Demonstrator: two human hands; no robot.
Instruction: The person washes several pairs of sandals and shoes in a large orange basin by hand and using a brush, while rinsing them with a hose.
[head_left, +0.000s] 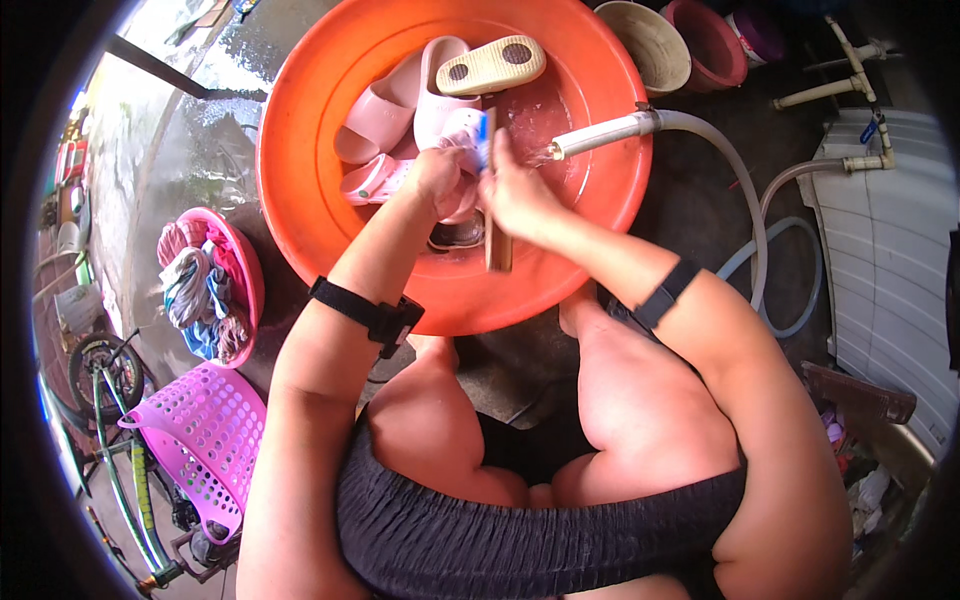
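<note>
Over a large orange plastic tub (300, 150), my left hand (439, 176) grips a pale pink shoe (456, 206), partly covered by my fingers. My right hand (521, 191) holds a wooden-handled brush (499, 251) with blue bristles against that shoe; the brush is slightly blurred. Pink slides (384, 120) and a pink clog (371, 180) lie left of my hands in the tub. Beyond them a cream sandal (487, 67) rests sole up. A dark shoe (459, 234) is partly hidden beneath my left hand. Water runs from a hose (607, 135) at the tub's right.
A pink basin (253, 277) of wet-looking cloths and a purple perforated basket (202, 435) stand at left, near a bicycle (112, 450). Buckets (649, 49) stand beyond the tub at right. The hose curves along the right, near pipes (862, 82) and a white ribbed panel (885, 247).
</note>
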